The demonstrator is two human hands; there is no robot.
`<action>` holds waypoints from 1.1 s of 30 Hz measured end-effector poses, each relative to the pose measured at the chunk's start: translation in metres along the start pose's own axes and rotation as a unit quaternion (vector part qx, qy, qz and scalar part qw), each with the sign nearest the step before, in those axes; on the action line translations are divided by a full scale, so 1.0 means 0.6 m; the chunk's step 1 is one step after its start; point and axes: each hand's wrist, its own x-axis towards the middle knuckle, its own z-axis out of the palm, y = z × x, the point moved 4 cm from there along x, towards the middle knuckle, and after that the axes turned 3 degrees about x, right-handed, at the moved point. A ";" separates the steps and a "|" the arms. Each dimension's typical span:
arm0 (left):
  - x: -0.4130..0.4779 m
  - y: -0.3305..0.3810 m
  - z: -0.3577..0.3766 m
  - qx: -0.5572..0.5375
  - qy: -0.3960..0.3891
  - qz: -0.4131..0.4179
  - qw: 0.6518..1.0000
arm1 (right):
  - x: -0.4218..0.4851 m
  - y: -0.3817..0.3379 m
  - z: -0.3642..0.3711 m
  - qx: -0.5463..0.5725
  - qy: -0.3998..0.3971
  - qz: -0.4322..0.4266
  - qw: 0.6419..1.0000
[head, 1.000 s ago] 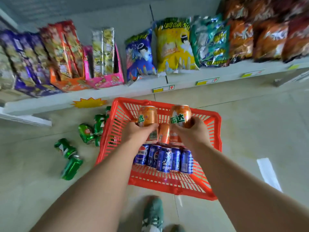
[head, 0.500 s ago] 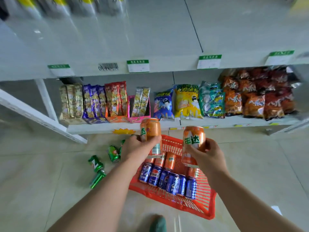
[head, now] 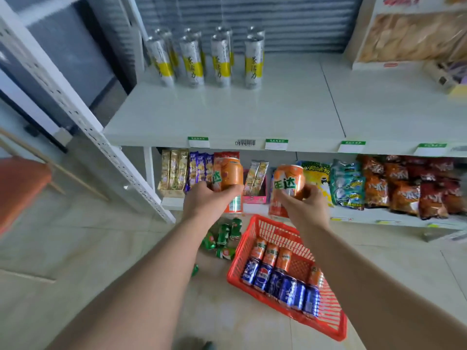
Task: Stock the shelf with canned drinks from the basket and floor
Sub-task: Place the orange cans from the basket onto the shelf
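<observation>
My left hand (head: 206,202) grips an orange can (head: 228,174), held upright below the front edge of the white shelf (head: 227,117). My right hand (head: 304,207) grips a second orange can (head: 288,184), tilted slightly, beside it. Under my arms on the floor stands the red basket (head: 255,223) with several orange cans (head: 271,253) and a row of blue cans (head: 283,284). Several green cans (head: 223,234) lie on the floor left of the basket.
Tall silver-and-yellow cans (head: 204,61) stand at the back left of the white shelf; a snack box (head: 404,39) sits at its back right. Snack bags (head: 379,183) fill the lower shelf. A slanted white upright (head: 75,104) runs at left, an orange seat (head: 20,183) beyond.
Both hands have risen from the basket with an orange can each, up towards the white shelf's front edge. My view has tilted up, and the shelf top now shows.
</observation>
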 end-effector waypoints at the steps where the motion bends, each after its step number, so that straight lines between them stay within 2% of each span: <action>1: -0.001 0.007 -0.024 0.006 0.004 0.001 1.000 | -0.009 -0.022 0.010 -0.001 0.003 -0.008 1.000; 9: 0.054 0.061 -0.227 0.023 0.010 0.043 0.999 | -0.046 -0.173 0.117 -0.032 0.002 -0.035 0.999; 14: 0.136 0.073 -0.315 0.014 0.006 0.063 0.998 | -0.042 -0.241 0.216 0.010 0.002 -0.030 1.000; 24: 0.322 0.055 -0.351 -0.040 0.073 0.053 0.995 | 0.076 -0.295 0.368 0.032 -0.043 -0.069 0.996; 33: 0.470 0.027 -0.345 -0.075 0.140 0.049 0.986 | 0.211 -0.305 0.443 0.052 -0.065 -0.118 0.990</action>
